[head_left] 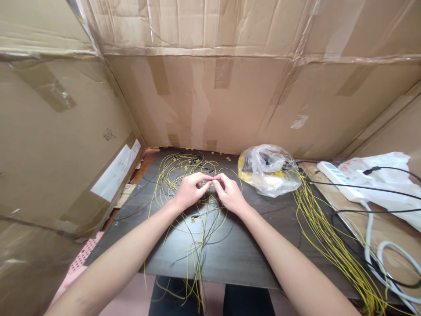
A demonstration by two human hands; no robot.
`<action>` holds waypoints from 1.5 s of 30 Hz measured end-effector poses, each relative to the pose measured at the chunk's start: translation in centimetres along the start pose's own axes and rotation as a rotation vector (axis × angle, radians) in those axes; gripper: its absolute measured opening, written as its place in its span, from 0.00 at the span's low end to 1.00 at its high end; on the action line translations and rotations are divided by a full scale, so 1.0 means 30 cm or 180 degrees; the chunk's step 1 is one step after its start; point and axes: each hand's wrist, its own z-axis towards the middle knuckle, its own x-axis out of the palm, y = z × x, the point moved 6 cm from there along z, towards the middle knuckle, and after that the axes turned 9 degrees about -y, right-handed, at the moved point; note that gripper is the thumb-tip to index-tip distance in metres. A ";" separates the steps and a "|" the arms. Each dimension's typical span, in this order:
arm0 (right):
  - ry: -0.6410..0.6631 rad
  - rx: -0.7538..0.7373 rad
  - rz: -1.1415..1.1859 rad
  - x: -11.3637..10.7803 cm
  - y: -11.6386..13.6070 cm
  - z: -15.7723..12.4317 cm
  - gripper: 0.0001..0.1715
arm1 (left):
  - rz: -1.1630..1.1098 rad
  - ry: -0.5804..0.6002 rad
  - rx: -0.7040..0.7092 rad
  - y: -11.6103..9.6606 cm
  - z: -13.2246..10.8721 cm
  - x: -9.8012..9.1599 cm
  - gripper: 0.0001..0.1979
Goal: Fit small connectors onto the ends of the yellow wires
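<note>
My left hand (190, 189) and my right hand (229, 193) meet over the table, thumbs and forefingers pinched together. Whatever sits between the fingertips is too small and covered to make out. Under and around both hands spreads a loose tangle of thin yellow and black wires (161, 177), its ends hanging over the table's front edge. Small black connectors (207, 170) lie among the wires just beyond my fingers. Nearer to me, a wire end with a small yellow piece (193, 218) rests on the dark table (243, 250).
Right of my hands sits a clear plastic bag (269, 171) with yellow and black contents. A bundle of yellow wires (322, 232) runs from it toward the front right. A white power strip (340, 180) with cables lies further right. Cardboard walls (197, 101) enclose the table.
</note>
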 end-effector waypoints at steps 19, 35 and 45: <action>0.0073 0.0062 -0.0036 0.002 0.012 -0.008 0.16 | 0.0007 -0.0156 -0.0097 -0.019 -0.003 -0.005 0.05; 0.0190 0.0095 -0.0082 0.006 0.008 -0.005 0.19 | -0.0021 -0.0046 0.0122 -0.027 -0.006 0.001 0.06; 0.0113 0.0050 -0.0098 0.001 0.000 -0.005 0.11 | 0.0109 -0.0002 -0.0031 -0.018 -0.003 -0.002 0.06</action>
